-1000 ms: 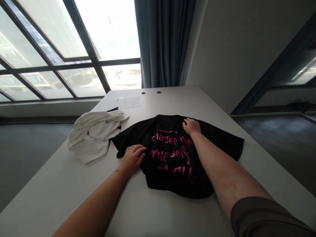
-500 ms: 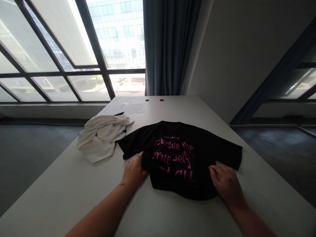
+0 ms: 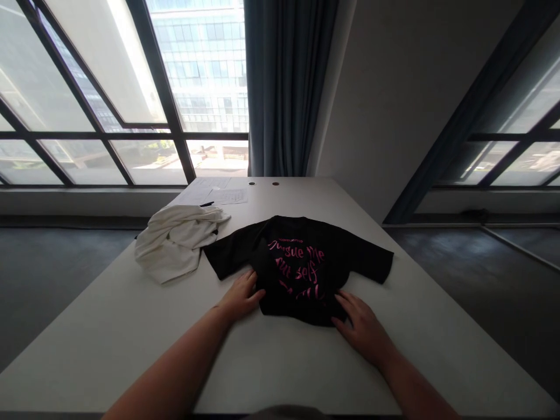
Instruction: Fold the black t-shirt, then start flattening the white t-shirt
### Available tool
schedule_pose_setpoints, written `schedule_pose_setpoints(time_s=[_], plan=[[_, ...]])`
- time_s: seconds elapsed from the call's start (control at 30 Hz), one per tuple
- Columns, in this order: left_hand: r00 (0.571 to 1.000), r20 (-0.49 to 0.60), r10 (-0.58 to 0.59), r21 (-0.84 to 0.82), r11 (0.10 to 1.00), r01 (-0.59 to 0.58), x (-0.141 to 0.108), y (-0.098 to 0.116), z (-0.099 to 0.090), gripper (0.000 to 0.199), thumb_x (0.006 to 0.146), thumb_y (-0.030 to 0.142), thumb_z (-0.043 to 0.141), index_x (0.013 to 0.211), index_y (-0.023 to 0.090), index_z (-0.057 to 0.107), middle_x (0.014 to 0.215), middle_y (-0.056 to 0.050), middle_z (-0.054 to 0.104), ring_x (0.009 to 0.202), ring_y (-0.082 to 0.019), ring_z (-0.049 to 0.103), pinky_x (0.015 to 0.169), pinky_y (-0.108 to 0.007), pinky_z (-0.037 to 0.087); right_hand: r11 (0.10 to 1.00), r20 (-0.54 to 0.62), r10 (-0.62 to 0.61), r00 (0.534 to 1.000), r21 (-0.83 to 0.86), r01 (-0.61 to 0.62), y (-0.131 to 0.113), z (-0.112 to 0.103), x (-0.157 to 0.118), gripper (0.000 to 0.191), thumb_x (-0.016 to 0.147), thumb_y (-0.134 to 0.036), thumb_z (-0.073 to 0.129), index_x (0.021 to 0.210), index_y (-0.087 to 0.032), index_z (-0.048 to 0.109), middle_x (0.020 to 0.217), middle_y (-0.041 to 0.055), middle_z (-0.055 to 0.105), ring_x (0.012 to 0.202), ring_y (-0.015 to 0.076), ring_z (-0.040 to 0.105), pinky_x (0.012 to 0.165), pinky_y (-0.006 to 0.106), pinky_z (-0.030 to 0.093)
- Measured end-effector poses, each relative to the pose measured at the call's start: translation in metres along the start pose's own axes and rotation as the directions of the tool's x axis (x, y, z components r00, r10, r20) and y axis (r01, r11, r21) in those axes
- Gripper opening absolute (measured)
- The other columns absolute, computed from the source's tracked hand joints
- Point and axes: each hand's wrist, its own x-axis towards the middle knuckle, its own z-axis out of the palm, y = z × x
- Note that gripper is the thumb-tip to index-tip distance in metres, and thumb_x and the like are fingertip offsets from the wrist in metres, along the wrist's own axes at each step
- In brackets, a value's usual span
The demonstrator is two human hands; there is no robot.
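Observation:
A black T-shirt (image 3: 301, 233) with pink lettering lies spread on the white table (image 3: 280, 367), its collar towards the window and its hem towards me. Both sleeves stretch out sideways, and the body looks short and slightly rumpled. My left hand (image 3: 240, 296) rests at the shirt's left side below the sleeve, thumb and fingers apart, fingertips touching the cloth. At the lower right side of the shirt, my right hand (image 3: 361, 328) lies with its fingers spread on the fabric near the hem.
A crumpled white garment (image 3: 175, 242) lies left of the shirt, touching or close to its left sleeve. Behind it are paper sheets (image 3: 230, 196) and a black pen (image 3: 207, 204). Two round cable holes sit at the table's far end, near a blue curtain (image 3: 280, 87) and windows.
My right hand has moved inward, and its fingers have gone from pinched to spread on the cloth. The shirt's right side has drawn in and its print is more wrinkled. The view has shifted slightly.

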Motion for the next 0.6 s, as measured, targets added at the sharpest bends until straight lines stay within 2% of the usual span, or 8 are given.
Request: schedule_pose_setpoints(time_s=[0.07,0.13,0.23,0.33,0.4,0.47,0.53,0.6], plan=[[0.999,-0.015,0.037,-0.037,0.999,-0.037,0.003,-0.003,0.005,0.071,0.089,0.032,0.070,0.157,0.024,0.051,0.163,-0.014,0.048,0.146,-0.033,0.051,0.125,-0.050,0.045,0.997,0.043,-0.001,0.999,0.072,-0.002,0.000,0.000,0.004,0.060,0.095,-0.052,0.062,0.144,-0.017,0.066,0.152,0.0143,0.059,0.143,0.0333,0.054,0.121,0.051,0.045],[0.998,-0.052,0.048,-0.040,0.998,-0.050,0.007,-0.003,0.009,0.062,0.084,0.026,0.074,0.145,0.025,0.062,0.156,-0.013,0.053,0.141,-0.033,0.055,0.122,-0.050,0.048,0.987,0.060,0.023,0.998,0.160,-0.032,-0.003,-0.003,0.009,0.058,0.093,-0.048,0.064,0.141,-0.017,0.067,0.148,0.0147,0.062,0.141,0.0327,0.056,0.122,0.052,0.045],[0.991,-0.123,0.056,-0.081,0.994,-0.067,0.012,-0.002,0.012,0.040,0.088,0.025,0.070,0.128,0.024,0.073,0.146,-0.013,0.059,0.137,-0.032,0.057,0.121,-0.050,0.049,0.943,0.064,0.090,0.994,0.315,-0.105,-0.007,-0.010,0.015,0.041,0.092,-0.042,0.060,0.123,-0.019,0.073,0.130,0.0122,0.071,0.126,0.0281,0.066,0.114,0.046,0.051],[0.984,-0.176,0.034,-0.203,0.977,-0.070,0.014,0.000,0.010,0.037,0.093,0.029,0.064,0.127,0.022,0.072,0.146,-0.013,0.059,0.137,-0.030,0.058,0.121,-0.049,0.048,0.849,0.053,0.224,0.973,0.480,-0.222,-0.011,-0.016,0.018,0.035,0.091,-0.046,0.061,0.110,-0.020,0.073,0.113,0.0092,0.075,0.108,0.0244,0.071,0.102,0.039,0.055],[0.975,-0.219,-0.028,-0.323,0.945,-0.045,0.013,0.000,0.008,0.040,0.094,0.032,0.061,0.131,0.022,0.070,0.147,-0.013,0.060,0.138,-0.030,0.058,0.123,-0.048,0.046,0.739,0.031,0.337,0.941,0.611,-0.284,-0.010,-0.018,0.019,0.040,0.088,-0.054,0.066,0.107,-0.020,0.070,0.106,0.0080,0.075,0.102,0.0233,0.071,0.096,0.037,0.055],[0.955,-0.262,-0.140,-0.465,0.886,0.002,0.010,0.000,0.005,0.042,0.095,0.038,0.059,0.132,0.021,0.069,0.145,-0.013,0.063,0.138,-0.030,0.058,0.124,-0.047,0.044,0.590,0.012,0.434,0.901,0.752,-0.294,-0.008,-0.018,0.019,0.045,0.082,-0.058,0.074,0.105,-0.019,0.068,0.101,0.0070,0.074,0.098,0.0222,0.069,0.091,0.034,0.056],[0.917,-0.296,-0.269,-0.581,0.812,0.051,0.006,0.000,0.003,0.044,0.095,0.047,0.058,0.128,0.020,0.070,0.138,-0.013,0.068,0.134,-0.031,0.060,0.121,-0.047,0.047,0.383,0.036,0.519,0.854,0.883,-0.271,-0.004,-0.018,0.020,0.048,0.076,-0.056,0.082,0.103,-0.021,0.065,0.098,0.0050,0.073,0.093,0.0202,0.069,0.083,0.030,0.056],[0.874,-0.315,-0.371,-0.647,0.757,0.089,0.001,0.000,0.001,0.048,0.096,0.056,0.055,0.123,0.020,0.070,0.128,-0.013,0.072,0.123,-0.029,0.066,0.110,-0.043,0.055,0.135,0.123,0.574,0.810,0.961,-0.242,0.001,-0.020,0.020,0.049,0.072,-0.051,0.088,0.105,-0.024,0.063,0.096,0.0022,0.072,0.085,0.0178,0.068,0.074,0.028,0.056]])
